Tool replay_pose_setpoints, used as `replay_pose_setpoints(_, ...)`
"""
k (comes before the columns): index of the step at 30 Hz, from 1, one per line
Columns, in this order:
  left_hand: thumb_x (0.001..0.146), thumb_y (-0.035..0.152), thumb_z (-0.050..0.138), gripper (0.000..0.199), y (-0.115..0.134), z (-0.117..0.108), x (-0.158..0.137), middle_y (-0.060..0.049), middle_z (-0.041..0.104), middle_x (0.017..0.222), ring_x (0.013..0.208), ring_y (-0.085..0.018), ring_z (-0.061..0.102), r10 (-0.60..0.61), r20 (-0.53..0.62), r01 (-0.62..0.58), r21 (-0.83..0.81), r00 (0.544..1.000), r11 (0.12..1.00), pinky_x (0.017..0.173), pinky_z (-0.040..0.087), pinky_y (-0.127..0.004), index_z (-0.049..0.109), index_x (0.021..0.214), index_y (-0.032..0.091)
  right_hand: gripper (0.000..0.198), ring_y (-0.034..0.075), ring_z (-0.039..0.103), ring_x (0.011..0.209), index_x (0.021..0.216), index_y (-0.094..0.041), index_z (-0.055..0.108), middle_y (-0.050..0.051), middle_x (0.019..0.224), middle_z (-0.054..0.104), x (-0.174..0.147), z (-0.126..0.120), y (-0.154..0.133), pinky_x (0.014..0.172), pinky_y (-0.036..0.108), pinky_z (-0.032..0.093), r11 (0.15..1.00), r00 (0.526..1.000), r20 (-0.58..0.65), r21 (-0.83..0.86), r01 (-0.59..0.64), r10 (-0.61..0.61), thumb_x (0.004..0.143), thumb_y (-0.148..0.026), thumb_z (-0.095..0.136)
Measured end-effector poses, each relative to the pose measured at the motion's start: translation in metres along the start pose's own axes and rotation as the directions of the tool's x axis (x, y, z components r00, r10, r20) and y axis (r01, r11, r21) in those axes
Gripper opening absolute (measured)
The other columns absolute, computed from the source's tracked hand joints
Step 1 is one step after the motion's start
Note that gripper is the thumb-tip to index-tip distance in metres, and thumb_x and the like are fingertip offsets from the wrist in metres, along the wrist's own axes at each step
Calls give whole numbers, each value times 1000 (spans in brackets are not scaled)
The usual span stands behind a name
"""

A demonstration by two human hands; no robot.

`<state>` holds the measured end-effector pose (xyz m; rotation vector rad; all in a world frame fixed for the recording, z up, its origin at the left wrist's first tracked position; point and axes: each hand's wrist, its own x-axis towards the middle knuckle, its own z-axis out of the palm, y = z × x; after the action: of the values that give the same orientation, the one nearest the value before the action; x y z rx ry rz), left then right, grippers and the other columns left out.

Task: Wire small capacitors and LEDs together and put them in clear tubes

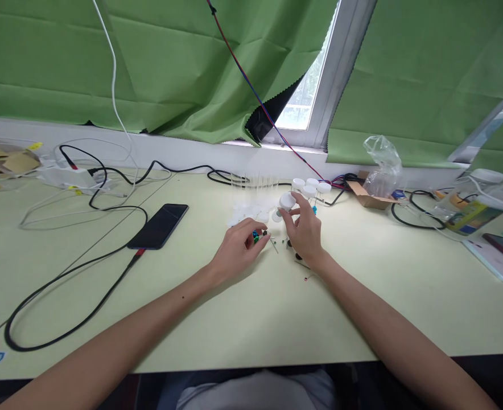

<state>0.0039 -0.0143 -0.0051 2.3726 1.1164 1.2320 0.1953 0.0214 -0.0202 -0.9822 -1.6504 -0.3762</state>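
A small white-capped container [287, 200] sits between the thumb and forefinger of the right hand [304, 229], gripped around its white top; its contents cannot be made out. The thumb is on its near left side, the forefinger on its right. The left hand [239, 246] is curled at the near left, thumb and forefinger almost meeting beside a small black piece [265, 232]; whether they grip it, I cannot tell. Thin loose parts [274, 245] lie on the table between the hands. Just behind the left hand stands a cluster of clear tubes [255, 183], whose contents are too faint to tell; beyond the right hand is a group of white round caps [311, 187]. Farther right, an open cardboard box [373, 199] holds a clear plastic bag [383, 159]. A smartphone [160, 226] lies well left, with a black cable [64, 341] looping toward the front edge. Bare table [243, 324] stretches between the forearms to that edge, and right of the right forearm.
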Motion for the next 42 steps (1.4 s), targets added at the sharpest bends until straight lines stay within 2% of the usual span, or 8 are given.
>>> replay_pose_setpoints(4,95,30,55,14,0,0,0,-1,63,84,56,-9,45,-3,18,3,-5,1000,1000,61,43,-26,65,92,20,35,14,64,70,135,-22,45,10,111,66,0,2,4,52,25,49,1000,995,95,6,-25,25,103,-35,47)
replay_pose_setpoints(8,94,29,55,14,0,1,0,-1,63,84,56,-9,46,-4,25,4,-12,1000,1000,60,43,-26,66,93,20,33,18,65,80,135,-21,47,10,107,65,3,2,5,59,28,52,1000,991,133,15,-5,3,104,-32,43)
replay_pose_setpoints(18,94,26,55,13,0,2,-2,0,63,83,58,-10,46,-9,41,9,-10,999,1000,62,42,-27,66,92,20,31,19,66,80,132,-18,49,10,102,64,8,2,6,61,32,52,999,993,113,-33,21,-17,104,-29,44)
replay_pose_setpoints(24,95,26,55,14,0,2,-2,0,62,82,57,-9,45,-3,40,4,-9,999,1000,62,42,-27,66,90,20,34,20,66,84,136,-20,48,11,105,63,10,0,9,63,31,55,999,990,136,8,-32,31,105,-32,42)
replay_pose_setpoints(31,95,26,54,14,1,2,-2,-1,63,82,57,-10,46,6,39,-6,2,999,1000,62,42,-27,66,90,20,36,18,66,82,136,-21,49,10,104,63,11,1,10,61,30,55,1000,992,124,0,-23,23,105,-37,41)
replay_pose_setpoints(35,95,26,53,15,0,3,-2,-1,63,82,57,-10,46,15,38,-15,1,999,1000,62,42,-27,66,91,20,37,17,65,79,137,-22,49,12,112,62,11,0,9,60,30,55,1000,992,128,-18,-21,23,106,-37,38)
replay_pose_setpoints(39,95,25,54,14,-1,4,-2,-1,64,82,57,-10,46,22,36,-22,1,999,1000,62,42,-27,66,91,19,35,17,65,78,136,-23,50,15,125,58,12,-1,8,65,33,57,999,993,119,-47,-10,16,106,-34,37)
replay_pose_setpoints(42,95,25,54,14,-1,4,-3,-1,63,82,57,-10,46,19,39,-19,-1,999,1000,62,42,-27,66,91,19,35,19,65,78,138,-24,48,16,128,57,12,-1,8,66,35,57,999,992,125,-53,-2,8,105,-31,38)
